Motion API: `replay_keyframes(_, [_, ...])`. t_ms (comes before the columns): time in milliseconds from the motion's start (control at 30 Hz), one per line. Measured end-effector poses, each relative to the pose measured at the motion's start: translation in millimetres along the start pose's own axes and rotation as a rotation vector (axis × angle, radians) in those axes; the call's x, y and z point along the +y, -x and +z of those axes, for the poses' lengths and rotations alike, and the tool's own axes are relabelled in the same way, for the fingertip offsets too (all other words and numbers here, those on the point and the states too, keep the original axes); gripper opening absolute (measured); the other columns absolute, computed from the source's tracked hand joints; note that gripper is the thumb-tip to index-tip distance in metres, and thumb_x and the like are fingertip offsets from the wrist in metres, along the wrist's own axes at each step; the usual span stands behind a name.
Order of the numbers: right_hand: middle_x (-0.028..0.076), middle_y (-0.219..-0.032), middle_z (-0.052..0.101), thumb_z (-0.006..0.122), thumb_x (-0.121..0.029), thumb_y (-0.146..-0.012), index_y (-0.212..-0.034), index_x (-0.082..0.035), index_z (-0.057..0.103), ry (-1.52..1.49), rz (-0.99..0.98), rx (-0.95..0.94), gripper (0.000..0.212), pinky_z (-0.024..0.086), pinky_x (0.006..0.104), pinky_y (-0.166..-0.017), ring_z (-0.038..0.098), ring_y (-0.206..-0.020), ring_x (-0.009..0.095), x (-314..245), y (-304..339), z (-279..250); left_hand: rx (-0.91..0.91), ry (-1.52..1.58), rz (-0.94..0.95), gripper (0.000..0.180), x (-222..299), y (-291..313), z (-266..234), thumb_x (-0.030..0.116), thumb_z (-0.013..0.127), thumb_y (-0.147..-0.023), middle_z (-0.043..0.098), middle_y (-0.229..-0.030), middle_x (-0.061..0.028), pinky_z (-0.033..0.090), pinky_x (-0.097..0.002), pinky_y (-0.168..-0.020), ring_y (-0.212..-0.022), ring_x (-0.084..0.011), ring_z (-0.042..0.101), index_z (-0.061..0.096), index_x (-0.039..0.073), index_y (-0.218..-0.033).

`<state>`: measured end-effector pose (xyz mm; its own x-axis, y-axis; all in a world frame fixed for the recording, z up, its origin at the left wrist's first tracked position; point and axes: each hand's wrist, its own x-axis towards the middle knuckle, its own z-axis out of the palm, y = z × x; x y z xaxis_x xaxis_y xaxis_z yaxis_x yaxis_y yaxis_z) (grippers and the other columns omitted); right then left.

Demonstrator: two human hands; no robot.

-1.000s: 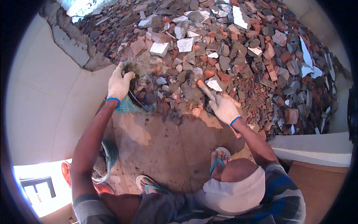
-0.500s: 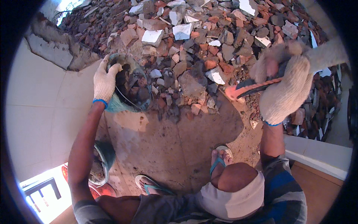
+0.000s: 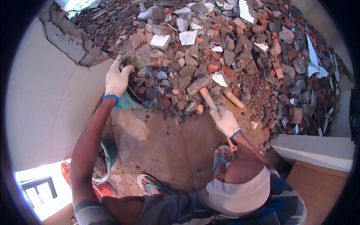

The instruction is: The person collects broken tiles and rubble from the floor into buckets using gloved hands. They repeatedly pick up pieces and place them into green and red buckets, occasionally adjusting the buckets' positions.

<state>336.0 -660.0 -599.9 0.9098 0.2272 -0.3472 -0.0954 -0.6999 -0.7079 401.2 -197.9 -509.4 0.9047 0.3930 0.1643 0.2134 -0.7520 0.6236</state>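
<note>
**Rubble raked toward a tilted pan**

A dark round pan (image 3: 140,90), partly filled with broken brick, lies tipped at the foot of the rubble heap (image 3: 240,48), at ten o'clock from the bare floor (image 3: 165,142). The gloved left hand (image 3: 117,79) has its grip closed over the pan's near rim. The gloved right hand (image 3: 225,120), at three o'clock from the pan, is wrapped around a wooden handle (image 3: 207,98) that reaches into the debris. Loose pieces could slide onto the sandalled feet (image 3: 221,157), or sharp tile shards could cut through the gloves.

Rubble pile (image 3: 240,48) sits ahead, pan (image 3: 140,90) at its left edge with debris in it, tool handle (image 3: 207,98) to the right, probably a hoe.
</note>
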Motion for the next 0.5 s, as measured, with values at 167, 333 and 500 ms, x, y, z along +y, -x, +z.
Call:
replay_keyframes(167, [0.030,-0.100,0.073,0.062,-0.051,-0.110,-0.117,0.000,0.068,-0.023,0.112,0.007,0.052,0.055,0.0579,-0.084,0.072,-0.101,0.055,37,70,-26,-0.032,0.035,-0.047,0.087,4,2,-1,0.041,0.074,-0.096,0.062,-0.161,-0.0298,0.043,-0.0442,-0.127,-0.152,-0.0419,0.059,0.051,-0.005,-0.166])
replay_keyframes(333, [0.028,-0.094,0.074,0.067,-0.052,-0.108,-0.114,-0.005,0.072,0.216,0.107,-0.003,0.048,0.056,0.0588,-0.079,0.075,-0.094,0.052,111,130,-71,-0.047,0.128,-0.018,0.083,2,-2,1,0.036,0.074,-0.098,0.064,-0.160,-0.0283,0.043,-0.0411,-0.126,-0.149,-0.0368,0.062,0.051,-0.004,-0.167])
replay_keyframes(500, [0.027,-0.096,0.077,0.068,-0.054,-0.107,-0.120,-0.006,0.073,0.400,0.150,0.008,0.050,0.058,0.0601,-0.082,0.075,-0.093,0.050,161,157,-90,-0.098,0.160,-0.065,0.086,-11,-5,0,0.032,0.073,-0.100,0.064,-0.160,-0.0272,0.045,-0.0398,-0.124,-0.146,-0.0336,0.063,0.043,-0.006,-0.171])
